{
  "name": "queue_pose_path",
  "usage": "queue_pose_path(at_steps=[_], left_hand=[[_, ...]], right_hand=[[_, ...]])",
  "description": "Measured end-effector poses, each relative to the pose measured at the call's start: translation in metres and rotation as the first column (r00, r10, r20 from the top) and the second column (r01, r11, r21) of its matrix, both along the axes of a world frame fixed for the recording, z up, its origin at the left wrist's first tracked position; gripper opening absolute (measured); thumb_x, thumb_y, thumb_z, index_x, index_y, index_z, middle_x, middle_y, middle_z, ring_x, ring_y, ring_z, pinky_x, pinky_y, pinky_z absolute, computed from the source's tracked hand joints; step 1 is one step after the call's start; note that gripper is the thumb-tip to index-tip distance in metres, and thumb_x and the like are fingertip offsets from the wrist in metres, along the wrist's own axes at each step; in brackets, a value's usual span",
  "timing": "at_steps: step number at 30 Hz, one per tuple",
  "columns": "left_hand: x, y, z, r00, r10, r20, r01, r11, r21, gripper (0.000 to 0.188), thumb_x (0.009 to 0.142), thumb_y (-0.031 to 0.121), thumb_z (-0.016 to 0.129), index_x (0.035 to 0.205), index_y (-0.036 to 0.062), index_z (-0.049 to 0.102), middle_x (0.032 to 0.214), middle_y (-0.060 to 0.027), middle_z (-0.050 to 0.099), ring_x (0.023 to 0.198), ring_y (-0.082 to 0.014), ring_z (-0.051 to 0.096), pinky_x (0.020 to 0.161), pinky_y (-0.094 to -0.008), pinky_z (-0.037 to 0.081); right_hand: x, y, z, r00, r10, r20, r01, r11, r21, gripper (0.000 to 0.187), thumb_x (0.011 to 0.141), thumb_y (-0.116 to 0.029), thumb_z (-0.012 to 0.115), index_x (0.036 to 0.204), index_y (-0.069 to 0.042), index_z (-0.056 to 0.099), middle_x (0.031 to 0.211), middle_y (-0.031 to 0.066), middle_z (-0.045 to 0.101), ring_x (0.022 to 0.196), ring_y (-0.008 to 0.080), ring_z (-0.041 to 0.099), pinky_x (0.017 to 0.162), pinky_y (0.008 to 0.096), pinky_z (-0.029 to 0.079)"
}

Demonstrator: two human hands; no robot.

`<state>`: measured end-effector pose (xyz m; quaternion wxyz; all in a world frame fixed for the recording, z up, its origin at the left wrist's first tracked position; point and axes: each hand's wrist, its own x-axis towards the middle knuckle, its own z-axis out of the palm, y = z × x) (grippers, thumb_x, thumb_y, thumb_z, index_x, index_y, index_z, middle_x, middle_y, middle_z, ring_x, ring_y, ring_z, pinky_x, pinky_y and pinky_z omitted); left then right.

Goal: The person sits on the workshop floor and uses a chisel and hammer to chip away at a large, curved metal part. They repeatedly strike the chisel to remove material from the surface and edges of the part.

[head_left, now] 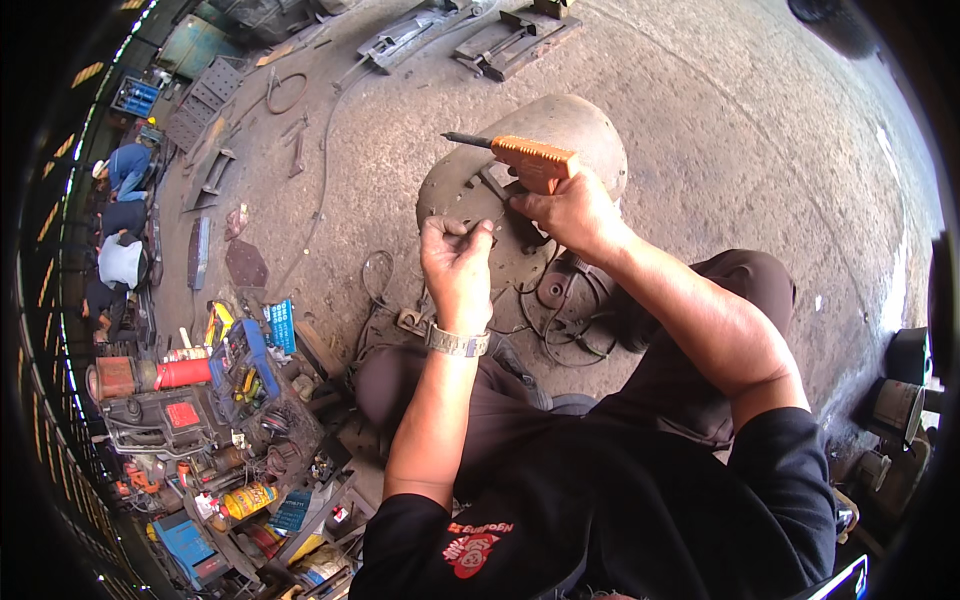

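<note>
My right hand (575, 215) is wrapped round an orange-handled tool (535, 158) with a dark pointed tip directed left; its exact kind I cannot tell. To its left, my left hand (457, 265) is raised with thumb and fingers pinched together. Whatever they hold, if anything, is too small to make out. Beyond both hands lies a large grey-brown rounded piece (578, 118) on the ground. A small T-shaped metal part (487, 183) shows against it, below the orange tool. Dark parts beside my right fingers are partly hidden.
Dark cables (545, 325) curl near a round disc (553, 290) in front of my legs. Tools, a blue case (245, 370) and a red cylinder (183, 373) crowd the left. Metal fixtures (515, 42) stand farther off. Other people (125, 172) are at the far left.
</note>
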<state>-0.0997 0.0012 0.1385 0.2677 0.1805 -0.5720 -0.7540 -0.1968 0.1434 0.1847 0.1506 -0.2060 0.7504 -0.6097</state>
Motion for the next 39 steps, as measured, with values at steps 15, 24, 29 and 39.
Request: queue_pose_path(at_steps=[15, 24, 29, 39], left_hand=[[0.002, -0.005, 0.002, 0.994, 0.081, -0.066, -0.077, 0.995, 0.057, 0.025, 0.089, -0.012, 0.067, 0.097, 0.0076, 0.053, 0.087, -0.0022, 0.063, 0.075, -0.0090, 0.060, 0.072, -0.0233, 0.050], [0.004, 0.007, -0.003, 0.994, 0.037, -0.102, -0.033, 0.999, 0.043, 0.020, 0.091, -0.010, 0.068, 0.098, 0.0060, 0.059, 0.088, -0.0012, 0.064, 0.078, -0.0071, 0.060, 0.072, -0.0217, 0.049], [0.001, 0.015, -0.002, 0.998, 0.007, -0.067, -0.006, 1.000, 0.017, 0.017, 0.092, -0.007, 0.069, 0.103, 0.0036, 0.063, 0.090, -0.0010, 0.065, 0.078, -0.0065, 0.060, 0.072, -0.0208, 0.049], [-0.001, 0.014, -0.011, 0.999, 0.033, 0.026, -0.031, 0.996, -0.084, 0.013, 0.093, -0.003, 0.071, 0.101, 0.0040, 0.064, 0.086, 0.0010, 0.066, 0.076, -0.0059, 0.059, 0.070, -0.0209, 0.047]], right_hand=[[0.021, 0.006, 0.005, 0.906, -0.069, -0.418, 0.179, 0.956, 0.230, 0.035, 0.085, -0.016, 0.077, 0.115, -0.005, 0.063, 0.099, 0.0242, 0.070, 0.097, 0.0423, 0.070, 0.083, 0.0476, 0.055], [0.034, 0.004, -0.016, 0.956, -0.171, -0.236, 0.202, 0.973, 0.112, 0.029, 0.088, -0.016, 0.074, 0.112, -0.005, 0.061, 0.097, 0.0235, 0.070, 0.096, 0.0425, 0.069, 0.079, 0.0452, 0.055], [0.030, 0.004, -0.024, 0.937, -0.194, -0.292, 0.218, 0.975, 0.050, 0.025, 0.089, -0.012, 0.071, 0.110, -0.005, 0.062, 0.095, 0.0234, 0.070, 0.094, 0.0426, 0.070, 0.077, 0.0450, 0.056], [0.024, 0.005, -0.020, 0.956, -0.182, -0.232, 0.215, 0.968, 0.127, 0.022, 0.089, -0.012, 0.069, 0.109, -0.005, 0.062, 0.091, 0.0254, 0.070, 0.092, 0.0425, 0.070, 0.075, 0.0458, 0.056]])
